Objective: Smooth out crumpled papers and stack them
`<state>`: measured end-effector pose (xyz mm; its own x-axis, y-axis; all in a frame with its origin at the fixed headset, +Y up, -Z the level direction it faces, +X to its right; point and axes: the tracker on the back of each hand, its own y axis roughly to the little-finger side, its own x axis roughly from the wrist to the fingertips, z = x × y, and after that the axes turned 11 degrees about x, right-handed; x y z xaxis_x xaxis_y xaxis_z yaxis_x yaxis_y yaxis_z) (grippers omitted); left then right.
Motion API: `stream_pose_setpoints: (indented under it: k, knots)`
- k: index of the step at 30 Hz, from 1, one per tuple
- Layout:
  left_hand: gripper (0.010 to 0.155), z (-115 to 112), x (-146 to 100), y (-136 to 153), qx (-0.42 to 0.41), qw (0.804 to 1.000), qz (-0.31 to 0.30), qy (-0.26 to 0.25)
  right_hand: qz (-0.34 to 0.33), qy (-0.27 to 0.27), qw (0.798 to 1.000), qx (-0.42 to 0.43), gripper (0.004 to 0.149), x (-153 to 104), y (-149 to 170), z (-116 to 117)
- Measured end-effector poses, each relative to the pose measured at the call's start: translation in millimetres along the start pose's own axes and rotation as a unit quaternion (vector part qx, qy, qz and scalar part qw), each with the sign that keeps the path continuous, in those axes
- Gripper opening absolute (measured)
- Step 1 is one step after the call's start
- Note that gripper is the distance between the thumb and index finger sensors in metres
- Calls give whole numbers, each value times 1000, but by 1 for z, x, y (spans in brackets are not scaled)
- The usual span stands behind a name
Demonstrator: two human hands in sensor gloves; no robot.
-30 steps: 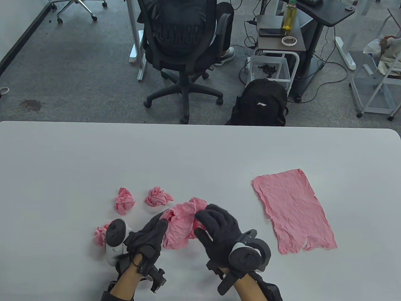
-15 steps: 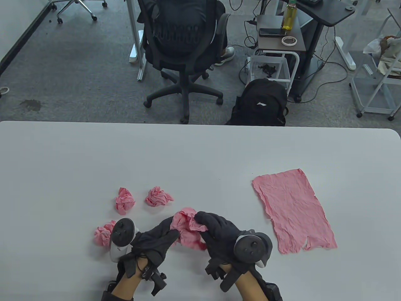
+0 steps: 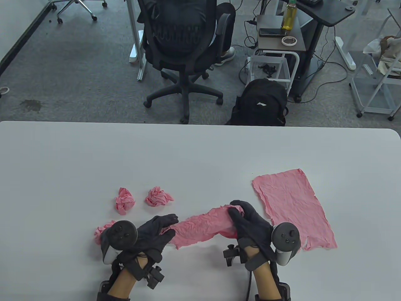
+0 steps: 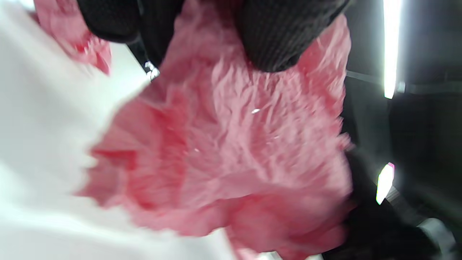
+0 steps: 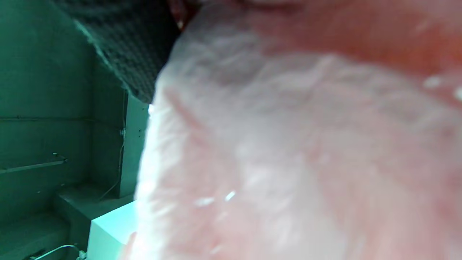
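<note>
Table view is showing the white tabletop (image 3: 200,150) taking up the lower half of the scene, with everything lying toward its near edge. On the right side, a flattened pink sheet (image 3: 293,210) is lying spread out, wrinkled, with a small tear at its near edge. Just left of it, a half-opened pink paper (image 3: 203,227) is being stretched between both hands, running from lower left up to the right. The right hand (image 3: 250,224) is gripping the paper's right end with fingers curled over it, close beside the flattened sheet. The left hand (image 3: 156,230) is pinching the paper's left end between thumb and fingers; the left wrist view is showing dark fingertips (image 4: 278,39) pressing into the pink paper (image 4: 231,144), though blurred. The right wrist view is filled with blurred pink paper (image 5: 288,144). Three crumpled balls are sitting to the left: one ball (image 3: 158,196) beyond the left hand, a second ball (image 3: 124,201) beside it, and a third ball (image 3: 101,232) partly hidden behind the left tracker (image 3: 120,235).
</note>
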<state>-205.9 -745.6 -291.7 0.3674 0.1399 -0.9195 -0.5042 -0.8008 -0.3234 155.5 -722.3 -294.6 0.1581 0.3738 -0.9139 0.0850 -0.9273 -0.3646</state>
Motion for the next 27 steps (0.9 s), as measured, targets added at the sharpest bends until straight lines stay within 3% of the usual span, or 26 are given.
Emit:
stream_pose_setpoints:
  k: [4, 8, 9, 15, 19, 23, 27]
  knots:
    - [46, 2, 1, 9, -150, 988, -26, 40, 37, -43, 998, 28, 47, 3, 5, -3]
    - [46, 7, 2, 14, -164, 986, -21, 28, 90, -96, 991, 9, 51, 3, 11, 1]
    - [46, 8, 0, 14, -167, 986, -15, 19, 90, -85, 992, -14, 51, 2, 12, 1]
    - [49, 16, -3, 16, -101, 994, 17, -31, 58, -29, 998, -5, 44, 3, 13, -7]
    - [50, 21, -4, 16, -20, 997, 40, -70, 89, -42, 995, 5, 45, 5, 18, -7]
    - [49, 26, -8, 17, 7, 993, 56, -108, 174, -106, 978, 49, 44, 2, 23, -6]
    - [48, 28, -7, 17, 46, 991, 62, -108, 156, -102, 979, 80, 43, 3, 27, -1]
